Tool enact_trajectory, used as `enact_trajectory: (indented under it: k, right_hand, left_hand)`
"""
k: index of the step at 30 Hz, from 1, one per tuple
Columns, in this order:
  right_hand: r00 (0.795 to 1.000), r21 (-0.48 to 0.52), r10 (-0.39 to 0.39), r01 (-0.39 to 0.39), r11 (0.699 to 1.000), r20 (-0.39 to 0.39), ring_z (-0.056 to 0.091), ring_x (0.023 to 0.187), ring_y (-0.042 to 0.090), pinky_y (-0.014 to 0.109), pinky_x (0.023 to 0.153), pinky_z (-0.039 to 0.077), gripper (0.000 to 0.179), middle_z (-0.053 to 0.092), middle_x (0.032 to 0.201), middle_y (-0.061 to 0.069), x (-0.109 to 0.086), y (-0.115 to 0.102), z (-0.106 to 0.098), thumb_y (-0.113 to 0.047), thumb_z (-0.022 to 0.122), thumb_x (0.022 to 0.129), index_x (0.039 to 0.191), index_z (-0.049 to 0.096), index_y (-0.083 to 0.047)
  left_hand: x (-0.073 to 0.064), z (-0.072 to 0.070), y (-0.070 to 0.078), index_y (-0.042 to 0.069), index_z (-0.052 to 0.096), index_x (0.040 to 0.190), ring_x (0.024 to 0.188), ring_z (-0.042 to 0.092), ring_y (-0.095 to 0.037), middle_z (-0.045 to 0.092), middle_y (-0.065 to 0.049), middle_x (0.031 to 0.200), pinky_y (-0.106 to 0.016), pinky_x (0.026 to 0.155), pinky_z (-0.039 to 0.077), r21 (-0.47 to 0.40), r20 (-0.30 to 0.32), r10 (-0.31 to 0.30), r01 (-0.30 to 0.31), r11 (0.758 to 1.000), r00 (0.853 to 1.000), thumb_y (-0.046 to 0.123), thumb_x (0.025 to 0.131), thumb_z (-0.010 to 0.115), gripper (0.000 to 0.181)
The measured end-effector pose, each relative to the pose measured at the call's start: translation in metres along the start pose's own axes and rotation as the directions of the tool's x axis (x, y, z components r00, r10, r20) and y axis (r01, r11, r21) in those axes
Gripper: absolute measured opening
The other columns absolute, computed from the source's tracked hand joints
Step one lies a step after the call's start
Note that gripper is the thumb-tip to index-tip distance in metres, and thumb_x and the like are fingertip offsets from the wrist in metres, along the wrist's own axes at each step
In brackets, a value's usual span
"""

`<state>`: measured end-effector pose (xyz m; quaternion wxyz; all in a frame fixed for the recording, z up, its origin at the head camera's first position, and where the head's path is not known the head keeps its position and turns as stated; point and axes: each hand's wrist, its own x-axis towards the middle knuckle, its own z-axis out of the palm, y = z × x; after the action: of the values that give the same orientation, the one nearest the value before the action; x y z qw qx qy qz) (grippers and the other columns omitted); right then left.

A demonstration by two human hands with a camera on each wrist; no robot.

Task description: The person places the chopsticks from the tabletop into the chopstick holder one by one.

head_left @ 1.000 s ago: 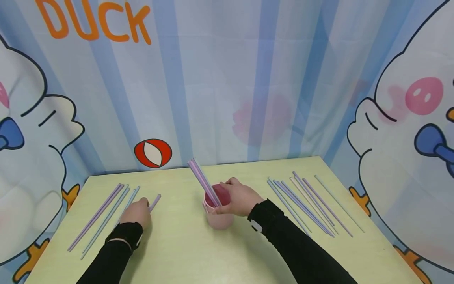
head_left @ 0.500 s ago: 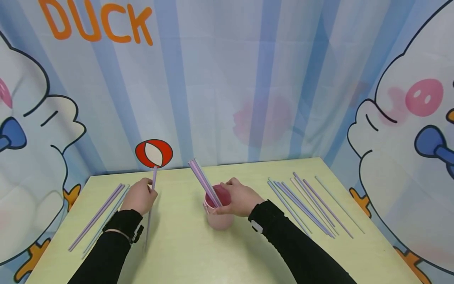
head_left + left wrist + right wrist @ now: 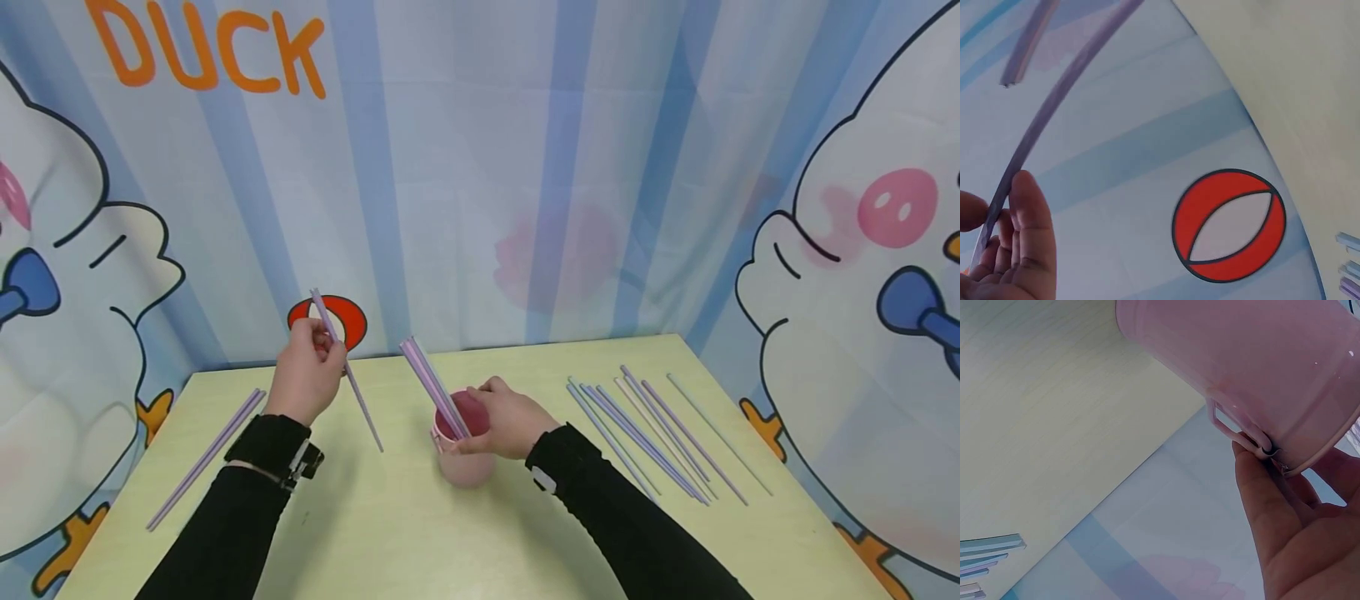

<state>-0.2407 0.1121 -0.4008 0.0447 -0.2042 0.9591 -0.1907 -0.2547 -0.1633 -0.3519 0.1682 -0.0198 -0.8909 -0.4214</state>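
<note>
Because the left hand (image 3: 306,375) holds one slim purple stick (image 3: 363,408) between thumb and fingers, I would call that grip narrow and fairly secure, with a long length running free below it. The stick is raised over the table (image 3: 405,533), slanting down towards the pink cup (image 3: 467,467) but apart from it; whether its lower tip brushes the tabletop, I can't tell from here. As I judge it, the step is to carry this stick steadily, so I'd ask for a light pinch, slow wrist turns and an eye on that free end, since a swing could knock the cup.

The right hand (image 3: 513,417) holds the cup at its rim, thumb on the near wall. I'd want that hold firm enough to stop tipping, because the bundle (image 3: 429,379) inside leans well out to the left and may drag that way.

On my right-wrist feed, the cup's wall looks smooth, softly glossy and rounded, perhaps painted metal, with a loop handle (image 3: 1254,427) by the fingers. The held stick looks curved in the left-wrist view, which may be lens distortion.

Further out, purple sticks (image 3: 206,458) lie at the left, straight and thin, and blue-violet sticks (image 3: 649,442) lie at the right among paler ones. Behind hangs a striped, lightly creased cloth backdrop (image 3: 465,208).
</note>
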Motion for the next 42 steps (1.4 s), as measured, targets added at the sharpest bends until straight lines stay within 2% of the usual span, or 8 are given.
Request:
enact_trajectory:
  k: [4,9,14,21,31,42]
  right_hand:
    - [1.000,0.005,-0.004,0.004,1.000,-0.002,0.059,0.097,0.020,0.037,0.087,0.055,0.085,0.052,0.123,0.007,0.000,0.001,0.001,-0.056,0.078,0.072,0.140,0.054,-0.010]
    - [1.000,0.000,-0.019,0.019,1.000,-0.005,0.060,0.094,0.019,0.036,0.085,0.055,0.083,0.052,0.121,0.007,0.001,0.002,0.001,-0.056,0.077,0.073,0.139,0.055,-0.011]
    - [1.000,0.004,-0.010,0.010,1.000,-0.004,0.059,0.097,0.020,0.036,0.087,0.055,0.085,0.052,0.123,0.006,0.001,0.001,0.001,-0.056,0.078,0.073,0.141,0.054,-0.010]
    - [1.000,-0.004,-0.004,0.004,1.000,-0.006,0.059,0.100,0.021,0.037,0.089,0.054,0.089,0.052,0.126,0.008,0.000,0.001,0.001,-0.056,0.077,0.073,0.143,0.051,-0.008]
    - [1.000,-0.034,-0.004,0.004,0.999,0.003,0.060,0.098,0.020,0.036,0.088,0.055,0.096,0.051,0.128,0.008,0.001,0.003,0.001,-0.061,0.075,0.073,0.148,0.045,-0.008]
    - [1.000,-0.025,0.008,-0.008,1.000,0.003,0.061,0.101,0.022,0.036,0.088,0.054,0.097,0.050,0.128,0.007,0.001,0.002,0.002,-0.060,0.075,0.073,0.149,0.044,-0.009]
  left_hand:
    - [0.001,0.003,0.013,-0.003,0.038,0.130,0.087,0.063,-0.030,0.053,-0.020,0.108,-0.046,0.077,0.060,-0.097,-0.065,0.018,-0.024,0.995,0.998,0.019,0.102,0.044,0.036]
    - [0.002,0.008,0.024,-0.003,0.041,0.128,0.085,0.068,-0.026,0.055,-0.019,0.108,-0.041,0.075,0.061,-0.171,-0.146,0.066,-0.091,0.981,0.987,0.019,0.102,0.045,0.034]
    - [0.002,0.014,0.032,-0.002,0.043,0.125,0.082,0.069,-0.023,0.055,-0.016,0.103,-0.031,0.071,0.061,-0.219,-0.169,0.082,-0.118,0.968,0.982,0.017,0.102,0.047,0.030]
    - [0.001,0.024,0.035,-0.002,0.042,0.125,0.080,0.069,-0.026,0.055,-0.017,0.105,-0.042,0.076,0.060,-0.221,-0.136,0.072,-0.101,0.970,0.988,0.019,0.103,0.047,0.031]
    - [-0.002,0.042,0.029,-0.001,0.043,0.124,0.081,0.069,-0.025,0.058,-0.017,0.105,-0.039,0.077,0.060,-0.209,-0.075,0.050,-0.065,0.976,0.996,0.019,0.102,0.049,0.031]
    - [-0.010,0.058,0.017,0.000,0.050,0.118,0.082,0.065,-0.027,0.063,-0.016,0.099,-0.043,0.072,0.057,-0.087,-0.006,0.025,-0.026,0.996,1.000,0.025,0.101,0.052,0.031]
